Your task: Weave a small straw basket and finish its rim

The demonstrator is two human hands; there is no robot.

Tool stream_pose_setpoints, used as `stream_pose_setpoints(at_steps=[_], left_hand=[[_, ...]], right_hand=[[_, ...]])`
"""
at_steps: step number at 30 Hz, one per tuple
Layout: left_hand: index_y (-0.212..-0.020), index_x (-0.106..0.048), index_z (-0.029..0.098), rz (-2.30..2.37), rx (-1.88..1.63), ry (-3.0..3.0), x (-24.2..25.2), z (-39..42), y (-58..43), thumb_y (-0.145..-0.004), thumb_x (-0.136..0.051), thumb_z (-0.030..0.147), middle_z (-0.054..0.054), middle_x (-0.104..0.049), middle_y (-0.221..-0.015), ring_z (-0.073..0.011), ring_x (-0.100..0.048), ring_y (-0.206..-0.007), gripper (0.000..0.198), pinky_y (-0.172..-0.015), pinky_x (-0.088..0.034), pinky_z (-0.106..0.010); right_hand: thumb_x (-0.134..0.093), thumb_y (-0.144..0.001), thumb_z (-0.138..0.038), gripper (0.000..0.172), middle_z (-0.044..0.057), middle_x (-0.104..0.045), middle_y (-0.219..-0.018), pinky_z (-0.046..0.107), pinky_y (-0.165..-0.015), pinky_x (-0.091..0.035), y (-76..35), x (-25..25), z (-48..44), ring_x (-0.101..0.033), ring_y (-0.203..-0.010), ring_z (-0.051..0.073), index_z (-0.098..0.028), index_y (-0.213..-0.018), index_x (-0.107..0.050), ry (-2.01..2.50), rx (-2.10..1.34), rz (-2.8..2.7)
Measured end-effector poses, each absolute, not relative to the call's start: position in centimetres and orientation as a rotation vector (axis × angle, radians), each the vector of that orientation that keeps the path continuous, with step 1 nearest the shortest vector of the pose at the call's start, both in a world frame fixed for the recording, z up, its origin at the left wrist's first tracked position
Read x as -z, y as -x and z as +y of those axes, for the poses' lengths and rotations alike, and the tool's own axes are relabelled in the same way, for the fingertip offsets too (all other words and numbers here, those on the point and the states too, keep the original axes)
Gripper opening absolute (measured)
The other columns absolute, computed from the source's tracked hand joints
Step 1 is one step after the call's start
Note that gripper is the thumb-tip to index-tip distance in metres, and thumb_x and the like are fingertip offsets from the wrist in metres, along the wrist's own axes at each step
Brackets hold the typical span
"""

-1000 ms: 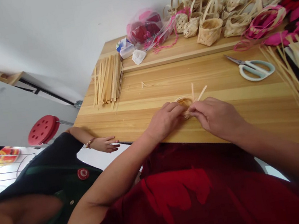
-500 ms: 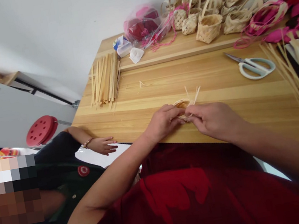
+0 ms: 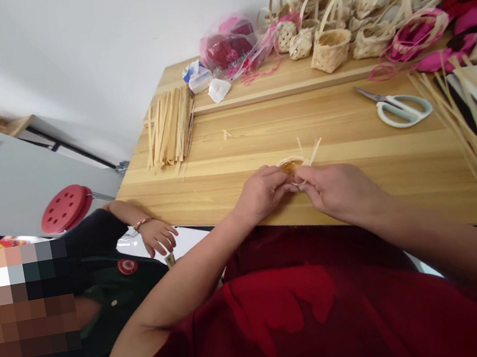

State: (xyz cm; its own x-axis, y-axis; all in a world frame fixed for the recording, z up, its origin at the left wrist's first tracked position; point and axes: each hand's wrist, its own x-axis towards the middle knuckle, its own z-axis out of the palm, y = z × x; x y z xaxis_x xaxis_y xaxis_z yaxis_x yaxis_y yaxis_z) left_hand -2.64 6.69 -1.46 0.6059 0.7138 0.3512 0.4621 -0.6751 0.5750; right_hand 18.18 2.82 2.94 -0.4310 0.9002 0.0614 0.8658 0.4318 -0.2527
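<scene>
Between my hands, near the table's front edge, is a small woven basket [image 3: 291,166] of pale strips, its round opening facing up. Thin strip ends stick out past its far right side. My left hand [image 3: 263,194] is closed on the basket's left and near side. From the right, my right hand [image 3: 336,191] pinches the near right rim with thumb and fingers. The fingertips of both hands nearly meet and cover much of the basket's near wall.
White-handled scissors [image 3: 400,106] lie at right, beside loose strips [image 3: 463,128]. A bundle of flat strips [image 3: 169,128] lies at left. Finished baskets [image 3: 330,48] and a plastic bag [image 3: 229,46] line the back shelf. Another person's hand [image 3: 159,235] is at the table's left front edge.
My hands stay on the basket, with only a slight shift of the fingers, and more of its opening shows. The other person's hand has drawn back a little to the left.
</scene>
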Motion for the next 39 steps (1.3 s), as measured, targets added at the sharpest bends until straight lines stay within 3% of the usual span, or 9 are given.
stream_pose_setpoints(at_steps=[5, 10, 17, 24, 28, 31, 35, 39], left_hand=[[-0.111, -0.075, 0.019, 0.942, -0.926, -2.301, 2.5, 6.2, 2.8, -0.101, -0.067, 0.038, -0.011, -0.077, -0.113, -0.0205, -0.072, -0.105, 0.023, -0.097, -0.056, -0.034], [-0.096, -0.073, 0.017, 0.903, -0.942, -2.259, 2.4, 6.1, 3.0, -0.102, -0.063, 0.031, -0.008, -0.075, -0.097, -0.0180, -0.070, -0.095, 0.017, -0.089, -0.055, -0.030], [-0.076, -0.064, 0.018, 0.955, -0.735, -2.134, 0.8, 7.3, 2.7, -0.090, -0.070, 0.024, 0.000, -0.067, -0.078, -0.0148, -0.062, -0.078, 0.016, -0.080, -0.049, -0.027], [-0.088, -0.067, 0.017, 0.961, -0.689, -2.049, 0.4, 7.1, 3.0, -0.093, -0.070, 0.031, -0.001, -0.068, -0.084, -0.0138, -0.059, -0.076, 0.015, -0.073, -0.047, -0.025], [-0.102, -0.070, 0.018, 0.944, -0.666, -2.172, -0.3, 6.6, 2.7, -0.095, -0.071, 0.035, -0.004, -0.072, -0.093, -0.0158, -0.062, -0.081, 0.019, -0.077, -0.049, -0.027], [-0.096, -0.072, 0.018, 0.962, -0.644, -2.230, -0.8, 6.3, 2.3, -0.093, -0.075, 0.034, -0.004, -0.073, -0.090, -0.0170, -0.063, -0.083, 0.017, -0.079, -0.048, -0.028], [-0.087, -0.073, 0.017, 1.067, -0.607, -2.027, -1.1, 5.5, 2.1, -0.090, -0.076, 0.026, -0.001, -0.073, -0.082, -0.0140, -0.062, -0.074, 0.009, -0.071, -0.046, -0.025], [-0.084, -0.075, 0.018, 1.083, -0.555, -1.964, -1.5, 5.0, 2.4, -0.085, -0.080, 0.024, 0.001, -0.073, -0.078, -0.0129, -0.060, -0.070, 0.008, -0.066, -0.042, -0.023]], right_hand=[[-0.052, -0.097, -0.024, 0.017, 0.005, -0.078, -0.085, 0.031, -0.062, -0.036, -18.4, -2.7, 3.0, -0.064, -0.067, 0.020, -0.022, -0.101, -0.069, 1.496, -0.334, -2.436], [-0.055, -0.097, -0.022, 0.013, 0.005, -0.078, -0.085, 0.031, -0.061, -0.036, -18.9, -3.1, 3.3, -0.066, -0.068, 0.020, -0.023, -0.099, -0.068, 1.447, -0.328, -2.522], [-0.057, -0.098, -0.023, 0.013, 0.005, -0.079, -0.087, 0.032, -0.062, -0.036, -19.2, -3.1, 3.9, -0.068, -0.073, 0.021, -0.024, -0.098, -0.070, 1.417, -0.333, -2.534], [-0.051, -0.103, -0.025, 0.020, 0.005, -0.075, -0.081, 0.032, -0.063, -0.034, -20.5, -3.2, 3.9, -0.066, -0.073, 0.022, -0.023, -0.110, -0.069, 1.275, -0.013, -2.592], [-0.049, -0.101, -0.019, 0.019, 0.007, -0.073, -0.077, 0.034, -0.062, -0.030, -20.3, -3.1, 3.5, -0.062, -0.067, 0.021, -0.020, -0.099, -0.068, 1.268, 0.106, -2.660], [-0.048, -0.105, -0.027, 0.023, 0.007, -0.073, -0.075, 0.034, -0.059, -0.029, -19.8, -2.9, 2.5, -0.062, -0.063, 0.021, -0.020, -0.097, -0.068, 1.314, 0.063, -2.637], [-0.050, -0.105, -0.029, 0.027, 0.006, -0.080, -0.091, 0.033, -0.063, -0.042, -20.0, -3.4, 1.0, -0.072, -0.074, 0.023, -0.021, -0.124, -0.067, 1.255, -0.128, -2.453], [-0.064, -0.098, -0.029, 0.048, 0.006, -0.079, -0.098, 0.036, -0.071, -0.053, -21.3, -4.3, 0.8, -0.073, -0.079, 0.024, -0.021, -0.145, -0.055, 1.315, -0.130, -2.147]])
